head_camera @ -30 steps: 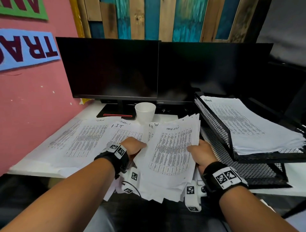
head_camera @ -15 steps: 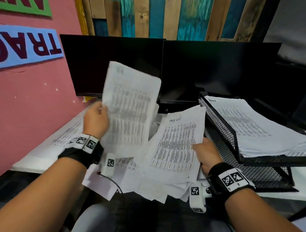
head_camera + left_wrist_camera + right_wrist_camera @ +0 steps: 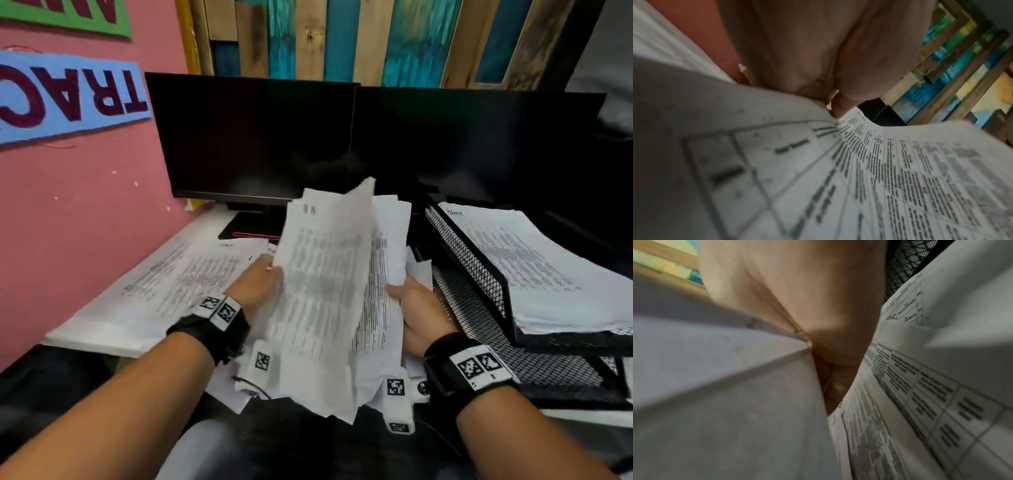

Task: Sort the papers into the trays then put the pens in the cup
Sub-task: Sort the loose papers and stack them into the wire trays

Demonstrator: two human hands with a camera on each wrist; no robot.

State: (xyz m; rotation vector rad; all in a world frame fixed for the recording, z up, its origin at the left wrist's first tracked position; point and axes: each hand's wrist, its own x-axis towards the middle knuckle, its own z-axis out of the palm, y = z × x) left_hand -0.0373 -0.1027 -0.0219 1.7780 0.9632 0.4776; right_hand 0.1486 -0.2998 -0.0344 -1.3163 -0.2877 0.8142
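Note:
My left hand (image 3: 258, 284) pinches the left edge of a printed sheet (image 3: 325, 284) and holds it tilted over the bundle; in the left wrist view the thumb (image 3: 838, 107) presses on that sheet (image 3: 879, 178). My right hand (image 3: 416, 308) grips the right side of a thick bundle of papers (image 3: 383, 308) above the desk's front edge. The black mesh upper tray (image 3: 476, 270) at the right holds a stack of sheets (image 3: 534, 267). An empty lower mesh tray (image 3: 513, 359) sits beneath it. More printed sheets (image 3: 178, 284) lie spread on the left of the desk. The cup and pens are hidden.
Two dark monitors (image 3: 253, 137) stand at the back of the white desk (image 3: 89, 339). A pink wall (image 3: 68, 222) closes in the left side. The monitor base (image 3: 246, 229) sits behind the papers.
My left hand lifted one sheet high from the desk, then brought it down and to the right, over the bundle. My right hand has kept its hold on the bundle.

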